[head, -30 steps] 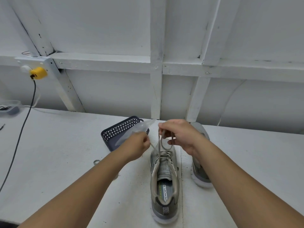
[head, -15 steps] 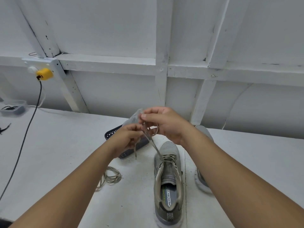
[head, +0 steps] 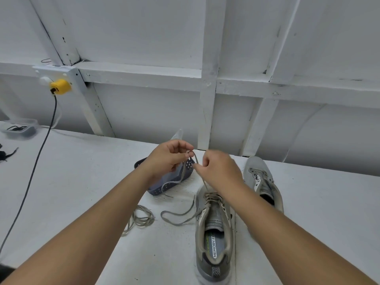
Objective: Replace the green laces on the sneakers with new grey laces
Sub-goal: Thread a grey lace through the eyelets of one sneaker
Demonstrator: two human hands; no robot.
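Hands up over the table, both working one olive-green flat lace (head: 199, 170) that runs down into the top eyelets of the near grey mesh sneaker (head: 213, 229). Left hand (head: 167, 159) pinches the lace at its high bend between thumb and forefinger, right hand (head: 219, 170) pinches it just below, fingers curled tight on it. Looks like the old lace is coming out, a good part of it already slack, trailing in a loop on the table at nine o'clock of the shoe. Best bet here: pull straight up along the eyelet line, feed hand over hand, and let the shoe's own weight hold it down; a sideways yank could drag it. The second grey sneaker (head: 262, 182) sits at two o'clock of the first, just beside it, apparently laceless. A loose coil of pale lace (head: 139, 220) lies at nine o'clock, and a dark blue perforated plastic basket (head: 164, 184) at eleven, under the left hand. Surface is a white painted table (head: 72, 182); behind it a white framed board wall, with a yellow plug (head: 59, 87) and black cable (head: 41, 153) far off at ten o'clock
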